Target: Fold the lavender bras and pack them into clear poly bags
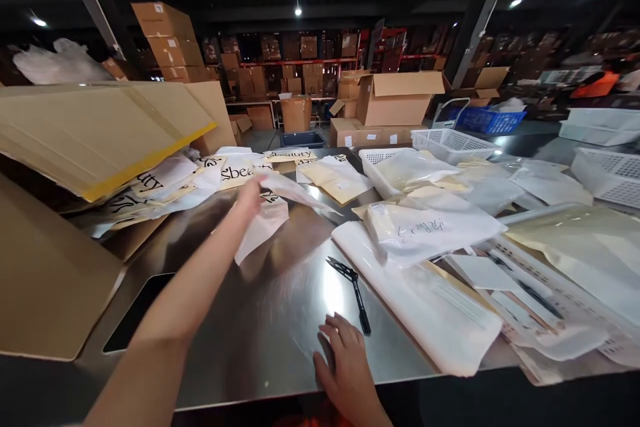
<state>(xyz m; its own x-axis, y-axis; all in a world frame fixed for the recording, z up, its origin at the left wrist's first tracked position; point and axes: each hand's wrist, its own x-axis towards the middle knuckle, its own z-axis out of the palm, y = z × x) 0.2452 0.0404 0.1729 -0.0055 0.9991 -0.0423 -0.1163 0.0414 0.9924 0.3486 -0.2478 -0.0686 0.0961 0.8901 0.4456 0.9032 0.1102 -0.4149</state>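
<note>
My left hand reaches far across the steel table and grips a white plastic bag that hangs tilted off the table, beside a spread of white and cream printed packets. My right hand rests flat on the table near the front edge, fingers apart, holding nothing. A black knife-like tool lies just beyond its fingertips. To the right, flat white bagged packs are stacked, one with handwriting on it.
Large cardboard sheets lean at the left, with a rectangular slot in the table below. White perforated trays and more bagged items fill the right. Stacked cartons and shelving stand behind.
</note>
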